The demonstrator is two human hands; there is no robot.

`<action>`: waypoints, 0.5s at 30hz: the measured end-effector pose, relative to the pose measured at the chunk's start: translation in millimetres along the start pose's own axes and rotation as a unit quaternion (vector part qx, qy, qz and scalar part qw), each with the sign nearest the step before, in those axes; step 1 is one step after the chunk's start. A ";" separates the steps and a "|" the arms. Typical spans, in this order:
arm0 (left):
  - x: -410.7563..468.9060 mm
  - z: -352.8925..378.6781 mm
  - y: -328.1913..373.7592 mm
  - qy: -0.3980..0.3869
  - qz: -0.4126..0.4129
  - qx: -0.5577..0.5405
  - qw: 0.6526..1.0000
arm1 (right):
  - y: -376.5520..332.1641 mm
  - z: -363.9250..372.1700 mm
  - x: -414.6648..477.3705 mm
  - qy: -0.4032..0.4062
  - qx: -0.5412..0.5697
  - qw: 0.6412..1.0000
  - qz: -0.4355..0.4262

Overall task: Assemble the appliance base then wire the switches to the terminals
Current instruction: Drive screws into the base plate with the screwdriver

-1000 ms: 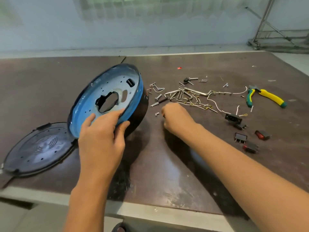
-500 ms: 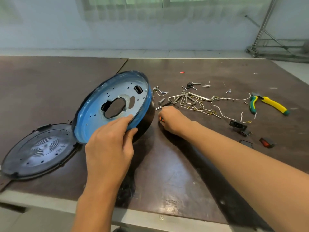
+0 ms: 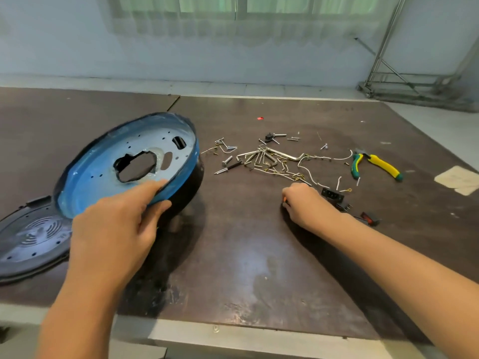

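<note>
The round appliance base [image 3: 98,174], blue inside and black outside, stands tilted on its edge at the left of the table. My left hand [image 3: 114,229] grips its near rim, fingers inside and thumb on the outside. A flat black cover plate [image 3: 31,239] lies beside it at the far left. My right hand [image 3: 303,203] rests on the table as a fist, and a small orange-tipped part [image 3: 285,200] shows at its fingers. Just right of that hand lie a black socket [image 3: 331,194] and a red rocker switch [image 3: 370,218]. White wires [image 3: 308,172] trail above the hand.
A scatter of screws and metal pins [image 3: 267,159] lies mid-table. Green-and-yellow pliers [image 3: 375,164] sit to the right, and a pale paper patch [image 3: 458,178] near the right edge. The table's front edge [image 3: 233,330] runs close below my arms. A metal rack [image 3: 414,81] stands far right.
My right hand has moved right, from beside the base to next to the socket and switches, still curled. My left hand keeps its grip on the base rim.
</note>
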State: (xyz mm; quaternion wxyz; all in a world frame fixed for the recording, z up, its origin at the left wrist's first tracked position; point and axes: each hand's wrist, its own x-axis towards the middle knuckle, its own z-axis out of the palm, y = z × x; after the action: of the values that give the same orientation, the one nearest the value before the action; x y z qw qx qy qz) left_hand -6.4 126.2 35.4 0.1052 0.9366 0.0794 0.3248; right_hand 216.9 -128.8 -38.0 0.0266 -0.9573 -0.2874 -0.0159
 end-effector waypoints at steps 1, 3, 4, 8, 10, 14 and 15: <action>0.3 2.2 4.8 -0.014 0.002 0.000 1.000 | 6.0 -2.0 -2.6 0.000 -0.009 1.000 0.004; 1.7 8.5 16.7 -0.040 0.011 0.008 0.999 | 15.8 -5.2 -7.5 -0.002 -0.025 1.000 0.005; 2.6 12.3 23.4 -0.052 0.020 0.015 0.998 | 19.3 -6.0 -10.1 -0.001 -0.030 1.000 0.006; 5.3 31.2 54.5 -0.100 0.058 0.026 0.993 | 23.4 -11.8 -22.3 0.045 -0.020 0.999 0.012; 5.0 41.1 67.0 -0.115 0.075 0.029 0.990 | 18.7 -22.1 -33.2 0.085 0.034 0.996 0.011; 2.5 54.1 83.4 -0.160 0.083 0.041 0.983 | -4.3 -40.4 -88.6 0.236 0.214 0.948 -0.007; 1.6 57.9 86.4 -0.172 0.083 0.056 0.980 | -10.6 -42.5 -105.7 0.262 0.248 0.933 0.002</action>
State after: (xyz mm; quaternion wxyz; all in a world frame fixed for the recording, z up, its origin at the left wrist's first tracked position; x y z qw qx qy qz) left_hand 38.0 34.7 13.4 0.0373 0.9861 0.0003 0.1619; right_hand 122.3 -180.6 0.1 0.3374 -0.8827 -0.2634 -0.1939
